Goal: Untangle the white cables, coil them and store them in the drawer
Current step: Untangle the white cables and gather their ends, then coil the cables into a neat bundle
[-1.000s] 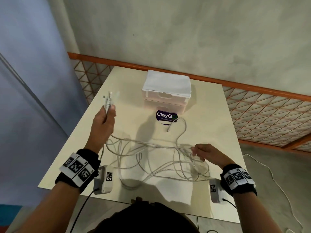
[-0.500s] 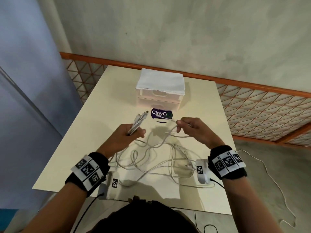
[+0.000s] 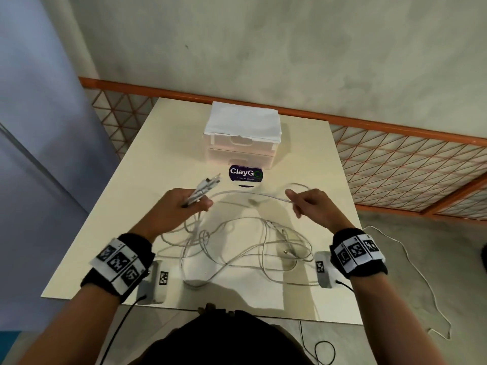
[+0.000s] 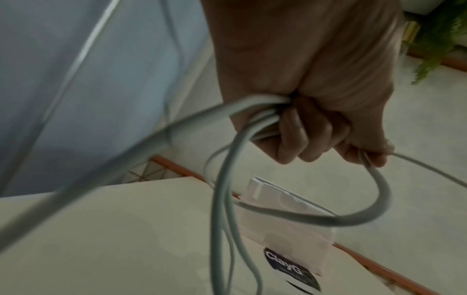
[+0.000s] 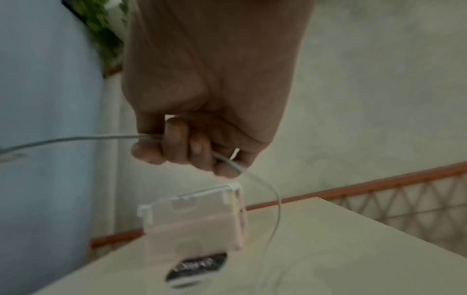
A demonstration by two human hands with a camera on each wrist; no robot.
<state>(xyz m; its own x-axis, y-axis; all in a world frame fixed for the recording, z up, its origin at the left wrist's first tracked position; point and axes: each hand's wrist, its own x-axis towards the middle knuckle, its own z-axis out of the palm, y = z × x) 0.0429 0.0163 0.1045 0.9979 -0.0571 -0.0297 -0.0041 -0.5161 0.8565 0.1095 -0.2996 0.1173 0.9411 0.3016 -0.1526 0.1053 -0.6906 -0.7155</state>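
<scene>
Cream table (image 3: 303, 164) by a plaster wall, closed drawer unit (image 3: 241, 143) at 12 o'clock: left hand (image 3: 181, 206) fists bundled plug ends, right hand (image 3: 313, 204) pinches one strand of white cables (image 3: 237, 246), tangle at 6 o'clock; untangling underway, next likely drawing that strand free.

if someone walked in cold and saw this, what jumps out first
Probably the tangle of white cables sprawled over the near half of the cream table, with one strand stretched in the air between the two hands. The left hand grips a bundle of cable ends, the right hand pinches the single strand. Behind them, a small white drawer unit sits shut at the table's far edge.
</scene>
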